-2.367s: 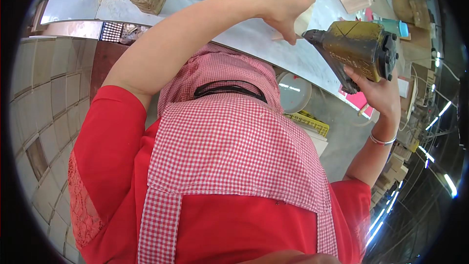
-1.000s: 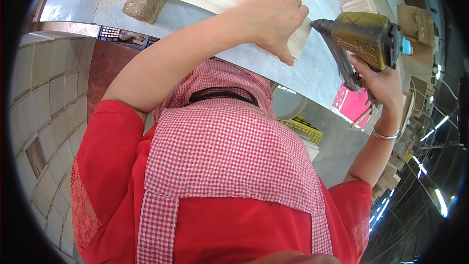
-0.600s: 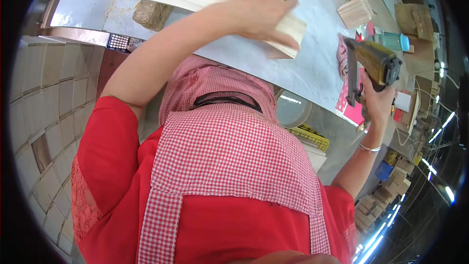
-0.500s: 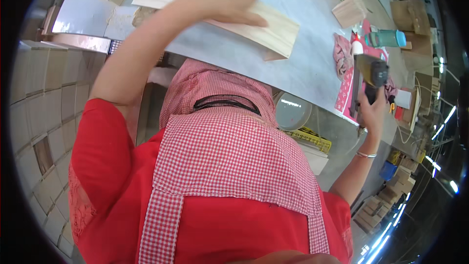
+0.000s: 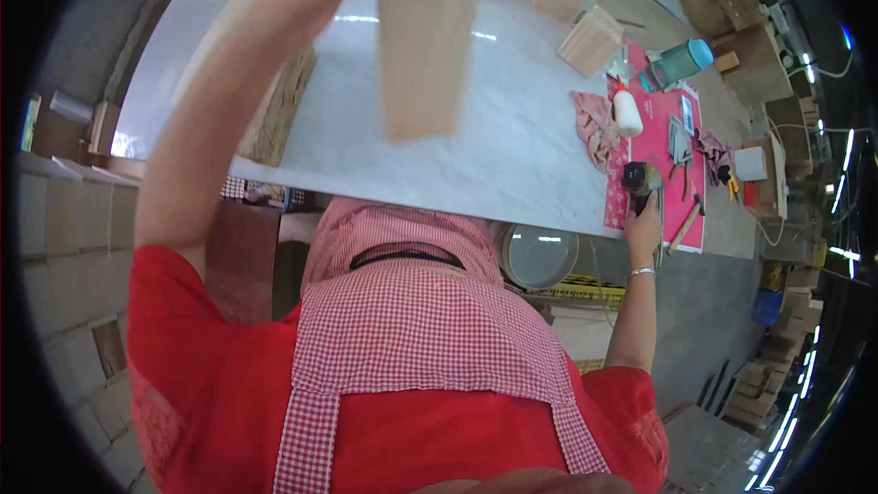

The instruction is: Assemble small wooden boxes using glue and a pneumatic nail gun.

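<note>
- The person's left arm is raised high over the white table (image 5: 457, 155); the left hand itself is cut off at the top edge of the view, so I cannot tell how its fingers sit; a pale wooden board (image 5: 430, 37) hangs down from where that hand would be, lifted off the table and blurred.
- The right hand (image 5: 645, 220) is stretched out to the right, at the near edge of the table; its fingers are wrapped shut around the handle of a dark power tool (image 5: 643, 181), which stands on the pink mat (image 5: 658, 128).
- A metal bangle (image 5: 643, 272) sits on the right wrist.
- On the mat, farther off, stand a white glue bottle (image 5: 626, 112) and a teal water bottle (image 5: 677, 62); a crumpled rag (image 5: 594, 119) lies just left of the glue bottle.
- A hammer (image 5: 684, 227) lies at the near right corner of the mat, just beside the right hand.
- Small wooden boxes (image 5: 590, 37) rest on the far part of the table.
- The person wears a red top and a red checked apron (image 5: 412, 329).
</note>
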A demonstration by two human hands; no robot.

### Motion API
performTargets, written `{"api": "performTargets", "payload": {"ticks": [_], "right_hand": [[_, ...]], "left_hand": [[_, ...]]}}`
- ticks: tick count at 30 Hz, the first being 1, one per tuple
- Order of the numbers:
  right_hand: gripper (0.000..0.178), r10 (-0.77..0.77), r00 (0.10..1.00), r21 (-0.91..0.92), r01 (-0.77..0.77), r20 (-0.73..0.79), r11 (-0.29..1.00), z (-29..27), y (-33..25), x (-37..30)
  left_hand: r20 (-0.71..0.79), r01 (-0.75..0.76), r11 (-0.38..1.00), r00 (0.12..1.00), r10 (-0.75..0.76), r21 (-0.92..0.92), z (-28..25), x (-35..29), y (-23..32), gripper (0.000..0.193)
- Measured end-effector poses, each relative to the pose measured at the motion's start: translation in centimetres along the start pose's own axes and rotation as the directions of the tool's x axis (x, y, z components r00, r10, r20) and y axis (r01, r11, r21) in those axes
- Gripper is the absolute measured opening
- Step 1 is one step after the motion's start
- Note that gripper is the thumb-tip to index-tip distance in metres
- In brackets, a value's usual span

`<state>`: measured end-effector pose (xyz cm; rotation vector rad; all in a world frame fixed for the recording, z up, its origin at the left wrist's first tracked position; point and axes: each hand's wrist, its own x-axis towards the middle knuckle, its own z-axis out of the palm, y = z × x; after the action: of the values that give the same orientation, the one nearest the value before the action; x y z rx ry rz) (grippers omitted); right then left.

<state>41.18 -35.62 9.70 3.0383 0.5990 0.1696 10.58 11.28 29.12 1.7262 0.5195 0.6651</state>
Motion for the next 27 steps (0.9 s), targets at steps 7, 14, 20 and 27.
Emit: {"api": "performTargets", "payload": {"ticks": [7, 14, 20, 27], "right_hand": [[0.074, -0.159, 0.863, 0.161, 0.264, -0.480, 0.951, -2.5, -7.8, 5.4], [0.106, 0.085, 0.925, 0.578, 0.158, -0.370, 0.801, 0.6, -22.9, 15.7], [0.108, 0.315, 0.942, 0.630, -0.178, -0.112, 0.756, 1.1, -26.8, 17.6], [0.071, 0.334, 0.884, 0.797, 0.069, -0.328, 0.600, 1.1, -24.2, 13.9]], "left_hand": [[-0.051, 0.351, 0.752, 0.890, -0.453, -0.558, 6.7, -9.8, -11.5, 0.032], [-0.070, 0.460, 0.637, 0.776, -0.627, -0.618, 9.3, -13.8, -14.2, 0.029], [0.047, 0.587, 0.561, 0.714, -0.698, -0.583, 7.8, -15.2, -14.1, 0.027], [0.327, 0.705, 0.658, 0.708, -0.626, -0.264, 7.1, -17.4, -15.2, 0.023]]}}
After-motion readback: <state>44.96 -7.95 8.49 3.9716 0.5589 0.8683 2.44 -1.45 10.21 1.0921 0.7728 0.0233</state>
